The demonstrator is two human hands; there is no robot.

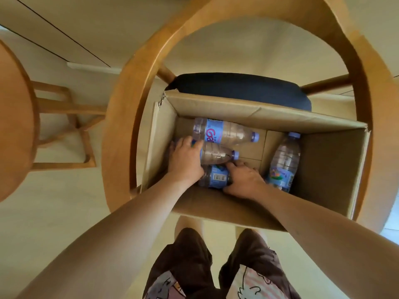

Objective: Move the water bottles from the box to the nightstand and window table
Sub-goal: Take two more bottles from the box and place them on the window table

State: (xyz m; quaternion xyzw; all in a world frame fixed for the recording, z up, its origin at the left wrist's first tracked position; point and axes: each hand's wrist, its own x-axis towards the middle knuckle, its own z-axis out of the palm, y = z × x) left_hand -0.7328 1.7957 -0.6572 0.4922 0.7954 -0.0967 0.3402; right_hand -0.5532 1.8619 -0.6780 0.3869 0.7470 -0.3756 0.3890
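An open cardboard box (323, 152) sits on a chair seat below me, holding several clear water bottles with blue labels and purple caps. One bottle (226, 131) lies along the far wall. My left hand (185, 159) grips a second bottle (218, 155) lying just in front of it. My right hand (244, 176) wraps around the neck end of a third bottle (216, 176) near the front wall. A fourth bottle (284, 162) lies apart at the right of the box floor.
The box rests on a wooden armchair (133, 87) with a dark cushion (237, 87) and a curved back. A round wooden side table (15, 126) stands at the left on pale floor. My legs show below the box.
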